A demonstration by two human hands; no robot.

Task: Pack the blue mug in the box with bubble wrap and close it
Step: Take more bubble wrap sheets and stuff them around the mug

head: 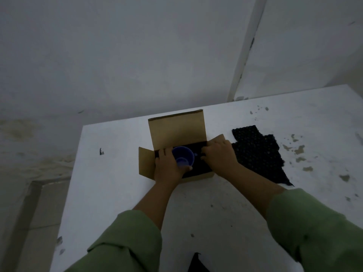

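Blue mug (183, 157): held upright, mouth up, inside the open cardboard box (146, 163), over its dark lining.
Left hand (168, 166): fingers curled around the mug's side.
Right hand (219, 153): fingers bent at the box's right edge, on the dark bubble wrap (257, 152); grip cannot be told.
Bubble wrap: spread rightward across the white table (117, 154).
Box lid: standing open at the back.

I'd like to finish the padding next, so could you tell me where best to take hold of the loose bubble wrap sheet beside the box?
Probably by the bubble wrap's far edge, coming from above with the right hand. The dark sheet lies flat on the table, right of the box; that edge is bare and uncovered, while the right forearm crosses its near-left part. A pinch at the edge should lift it.
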